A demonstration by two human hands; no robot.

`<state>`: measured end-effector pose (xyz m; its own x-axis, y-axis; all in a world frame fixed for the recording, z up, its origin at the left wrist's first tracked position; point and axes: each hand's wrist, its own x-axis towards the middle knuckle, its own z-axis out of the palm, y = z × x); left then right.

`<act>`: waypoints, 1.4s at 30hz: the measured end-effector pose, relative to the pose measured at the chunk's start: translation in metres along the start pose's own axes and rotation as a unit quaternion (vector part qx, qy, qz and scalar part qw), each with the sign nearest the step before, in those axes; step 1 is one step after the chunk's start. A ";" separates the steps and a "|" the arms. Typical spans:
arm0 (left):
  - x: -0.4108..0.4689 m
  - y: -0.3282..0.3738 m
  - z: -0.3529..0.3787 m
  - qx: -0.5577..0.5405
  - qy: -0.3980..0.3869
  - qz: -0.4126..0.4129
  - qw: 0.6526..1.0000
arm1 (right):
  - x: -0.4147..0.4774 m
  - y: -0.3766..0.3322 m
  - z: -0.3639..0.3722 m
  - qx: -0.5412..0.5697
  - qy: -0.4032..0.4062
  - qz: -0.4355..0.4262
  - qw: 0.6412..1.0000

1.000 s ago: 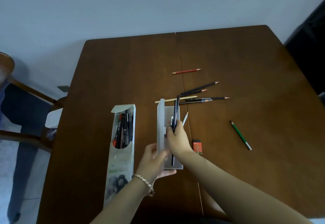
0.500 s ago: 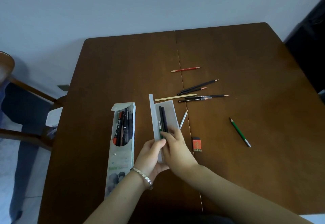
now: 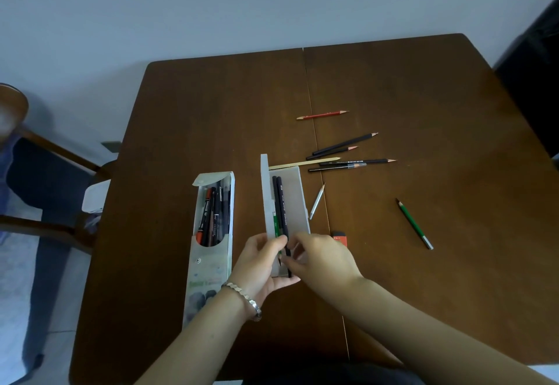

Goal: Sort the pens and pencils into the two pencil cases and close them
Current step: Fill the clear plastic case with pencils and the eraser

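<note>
near the middle of the brown table the open pale grey pencil case is where it's all happening. the left hand is wrapped round its near end, and the right hand looks to be pinching the near end of one of the two black pencils lying along the case's left wall, with a short green pencil tucked beside them. left of that, the printed pencil case is flap-open and stuffed with pens.

loads left to sort: a red pencil far off, a bunch of dark pencils and a tan pencil just past the grey case, a silver pencil right beside it, a long green pencil out right, plus a red eraser.

handling-wise these should be light, stiff and skinny, so they'll probably roll, and the points snap easily. i'd grab mid-barrel, never the tip. the case looks thin and light too, so hold it or it'll skid.
</note>
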<state>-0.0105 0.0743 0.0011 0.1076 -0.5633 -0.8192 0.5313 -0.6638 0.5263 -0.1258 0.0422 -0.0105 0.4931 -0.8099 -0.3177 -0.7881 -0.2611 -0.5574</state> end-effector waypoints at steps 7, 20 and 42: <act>0.003 -0.003 -0.003 0.033 -0.001 0.024 0.999 | 0.006 -0.007 0.004 -0.007 0.044 -0.022 0.999; 0.012 -0.006 -0.014 0.093 0.083 -0.009 0.992 | 0.021 0.077 0.014 0.002 0.004 0.272 0.962; -0.004 -0.012 0.004 0.069 -0.002 -0.035 0.997 | 0.046 0.029 -0.020 0.043 0.082 0.027 0.995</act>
<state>-0.0206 0.0831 -0.0010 0.0717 -0.5153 -0.8540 0.4166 -0.7625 0.4951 -0.1330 -0.0133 -0.0264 0.3783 -0.8981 -0.2244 -0.7745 -0.1743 -0.6080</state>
